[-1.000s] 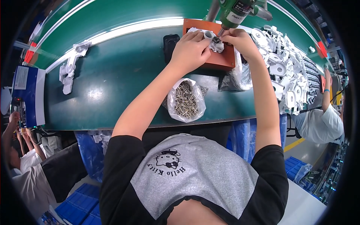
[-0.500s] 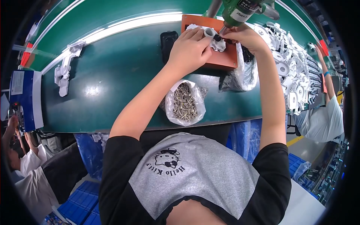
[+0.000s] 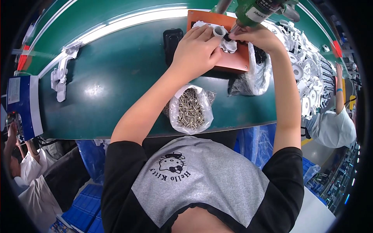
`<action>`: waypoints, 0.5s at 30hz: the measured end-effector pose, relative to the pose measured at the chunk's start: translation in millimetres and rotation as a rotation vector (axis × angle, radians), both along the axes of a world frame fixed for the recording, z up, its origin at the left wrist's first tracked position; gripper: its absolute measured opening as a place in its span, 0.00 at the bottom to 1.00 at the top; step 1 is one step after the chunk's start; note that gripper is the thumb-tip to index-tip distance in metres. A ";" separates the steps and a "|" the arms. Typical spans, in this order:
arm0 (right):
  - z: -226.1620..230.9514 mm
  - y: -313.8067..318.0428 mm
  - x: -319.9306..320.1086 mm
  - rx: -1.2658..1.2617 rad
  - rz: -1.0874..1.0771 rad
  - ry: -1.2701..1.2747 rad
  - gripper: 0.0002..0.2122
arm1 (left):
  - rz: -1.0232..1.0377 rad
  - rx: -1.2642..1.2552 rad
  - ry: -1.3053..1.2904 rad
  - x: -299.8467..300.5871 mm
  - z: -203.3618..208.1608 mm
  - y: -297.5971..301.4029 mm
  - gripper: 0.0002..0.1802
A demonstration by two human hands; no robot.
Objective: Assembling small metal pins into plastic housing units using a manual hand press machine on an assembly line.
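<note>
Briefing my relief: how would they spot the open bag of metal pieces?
On the dark green table, near the edge closest to the grey-and-black shirt, sits an open whitish plastic bag. Unlike the other bag beside the orange box, which shows dark contents, it holds shiny, screw-like metal pieces.

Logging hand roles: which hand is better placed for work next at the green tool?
Probably the right hand: its fingers are by the green tool; the left hand holds the white part.
</note>
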State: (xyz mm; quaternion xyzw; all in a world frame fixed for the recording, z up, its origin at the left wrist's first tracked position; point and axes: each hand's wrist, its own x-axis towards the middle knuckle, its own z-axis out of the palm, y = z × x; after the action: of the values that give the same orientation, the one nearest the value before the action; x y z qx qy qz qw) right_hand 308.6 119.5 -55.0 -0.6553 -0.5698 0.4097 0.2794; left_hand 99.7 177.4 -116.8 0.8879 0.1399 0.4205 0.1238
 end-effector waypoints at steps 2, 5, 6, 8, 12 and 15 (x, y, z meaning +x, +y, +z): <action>-2.8 1.5 2.3 -0.001 0.004 -0.019 0.09 | 0.015 0.012 0.000 -0.1 0.7 -0.3 0.09; -5.1 2.1 2.6 0.014 0.023 -0.057 0.09 | 0.022 -0.001 0.008 -1.2 -0.5 -0.7 0.09; -5.0 4.2 1.3 0.027 0.036 -0.076 0.09 | 0.029 0.000 0.007 -2.3 -0.7 0.2 0.09; 11.6 11.0 5.8 -0.118 0.046 -0.049 0.10 | 0.033 -0.003 -0.002 -5.3 -0.2 2.3 0.09; 10.3 23.5 146.6 0.597 0.243 -0.101 0.13 | 0.008 -0.011 -0.064 6.4 -5.3 2.9 0.09; 38.3 15.7 126.1 0.568 0.222 -0.080 0.12 | 0.030 -0.006 -0.049 -4.4 -3.6 4.6 0.09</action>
State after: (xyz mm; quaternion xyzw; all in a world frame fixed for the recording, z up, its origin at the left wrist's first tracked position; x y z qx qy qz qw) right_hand 434.7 135.1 -16.8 -0.5002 -0.7404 0.2357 0.3822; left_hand 95.3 182.0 -120.4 0.8749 0.1512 0.4434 0.1233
